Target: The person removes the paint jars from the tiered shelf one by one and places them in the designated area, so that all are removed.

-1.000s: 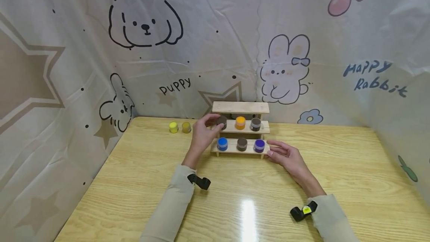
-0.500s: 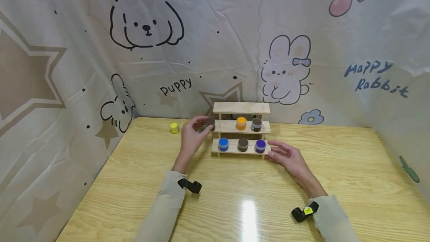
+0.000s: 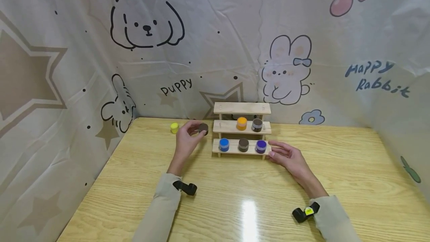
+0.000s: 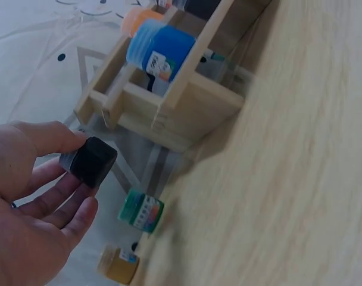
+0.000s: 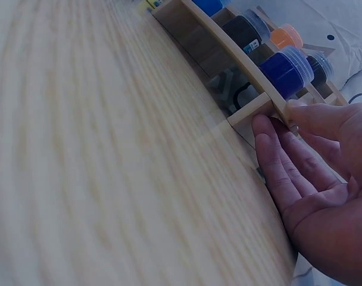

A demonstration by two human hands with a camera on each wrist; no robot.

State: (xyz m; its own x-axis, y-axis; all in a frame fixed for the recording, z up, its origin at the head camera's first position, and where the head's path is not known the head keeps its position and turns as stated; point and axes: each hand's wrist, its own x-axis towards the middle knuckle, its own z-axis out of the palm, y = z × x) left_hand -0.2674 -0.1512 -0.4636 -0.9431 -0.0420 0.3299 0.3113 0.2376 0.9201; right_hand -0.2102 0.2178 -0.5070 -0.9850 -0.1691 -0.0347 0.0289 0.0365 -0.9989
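Leftmost, a yellow-capped jar point(image 3: 174, 128) stood on the surface point(image 3: 336, 167), off the rack, so I counted it as left over. Next was my left hand point(image 3: 186, 139), thumb and fingers pinching a dark-capped jar point(image 3: 203, 129) above the surface, just left of the rack and apart from it. Past those fingers, the left wrist view caught a green jar point(image 4: 141, 211) and an ochre jar point(image 4: 119, 265), also off the rack; I couldn't tell whether the ochre one was the yellow-capped one. On the wooden rack point(image 3: 242, 108) five jars stood: a blue jar point(image 3: 224, 145), a brown jar point(image 3: 243, 145) and a purple jar point(image 3: 261, 146) in front, an orange jar point(image 3: 241, 123) and a dark brown jar point(image 3: 257, 125) on the middle shelf. I judged the work partway along — bare wood showed at the middle shelf's left end and along the top. At the right, my right hand point(image 3: 290, 158) pinched the front shelf's end, probably steadying it.

The surface's far edge met the printed cloth point(image 3: 231, 59) close behind jars and rack — tight for reaching back. There was a gap between the held jar and the rack, and wide room in front and rightward.
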